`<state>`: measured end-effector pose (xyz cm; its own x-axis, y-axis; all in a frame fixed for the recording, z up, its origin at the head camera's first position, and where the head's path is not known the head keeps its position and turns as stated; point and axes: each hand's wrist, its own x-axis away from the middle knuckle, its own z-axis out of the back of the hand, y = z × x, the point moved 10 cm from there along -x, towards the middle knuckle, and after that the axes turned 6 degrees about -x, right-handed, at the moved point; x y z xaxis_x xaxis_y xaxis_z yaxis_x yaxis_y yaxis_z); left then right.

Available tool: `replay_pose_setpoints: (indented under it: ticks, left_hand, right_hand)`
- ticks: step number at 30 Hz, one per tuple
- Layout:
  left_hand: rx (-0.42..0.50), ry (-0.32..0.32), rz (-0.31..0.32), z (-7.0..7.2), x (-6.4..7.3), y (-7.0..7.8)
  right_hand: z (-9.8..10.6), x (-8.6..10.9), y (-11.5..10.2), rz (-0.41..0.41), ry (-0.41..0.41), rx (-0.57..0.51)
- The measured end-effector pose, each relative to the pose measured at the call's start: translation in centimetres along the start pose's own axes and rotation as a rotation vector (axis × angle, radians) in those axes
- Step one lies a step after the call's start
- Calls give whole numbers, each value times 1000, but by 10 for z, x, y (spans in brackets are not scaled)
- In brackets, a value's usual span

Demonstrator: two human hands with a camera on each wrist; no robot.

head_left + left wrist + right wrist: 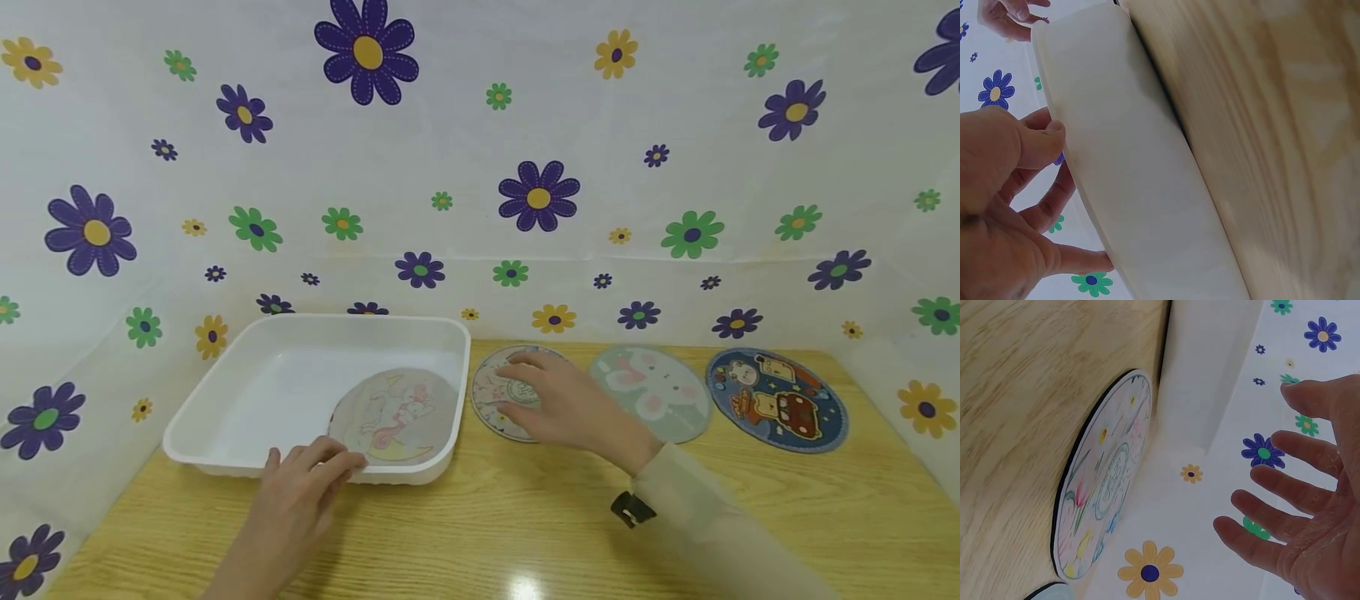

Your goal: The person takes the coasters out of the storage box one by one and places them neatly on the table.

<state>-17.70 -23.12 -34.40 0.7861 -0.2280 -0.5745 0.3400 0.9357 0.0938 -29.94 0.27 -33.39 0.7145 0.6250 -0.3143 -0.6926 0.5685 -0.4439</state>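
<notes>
My left hand [303,487] holds the near rim of a white plastic tray [247,472], its fingers bent over the edge. In the left wrist view the thumb [1047,145] sits at the rim and other fingers pass behind it. Inside the tray's right side lies a round pale mat [405,408] with a pink and yellow picture, close to the left fingertips. Above a round floral mat [487,387], right of the tray, hovers my right hand [562,404], thumb and fingers spread. The right wrist view shows air between this hand and the floral mat [1107,481].
Farther right on the wooden table [525,517] lie a green rabbit mat [686,417] and a dark blue mat [780,400] with a cartoon car. A white flower-print cloth [450,150] stands behind and at both sides. The right wrist wears a black strap [632,509].
</notes>
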Motion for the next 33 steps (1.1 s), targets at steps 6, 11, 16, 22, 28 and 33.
replay_pose_setpoints:
  ticks: [6,11,16,22,28,33]
  left_hand:
    - [-14,-47,40,-3,-3,3]
    - [-27,-92,70,-6,-4,4]
    - [-45,-130,70,-7,-4,5]
    - [-103,-130,-3,1,-2,8]
    - [-120,-109,-48,10,1,5]
    - [-119,-85,-97,12,4,4]
  right_hand:
    - [-6,-9,-6,13,-8,7]
    - [-10,-18,-16,73,5,-22]
    - [-17,-27,-23,86,-13,-42]
    - [-25,-36,-31,102,-49,-21]
    - [-31,-47,-37,98,-81,-16]
    - [-42,-58,-40,109,-98,-35]
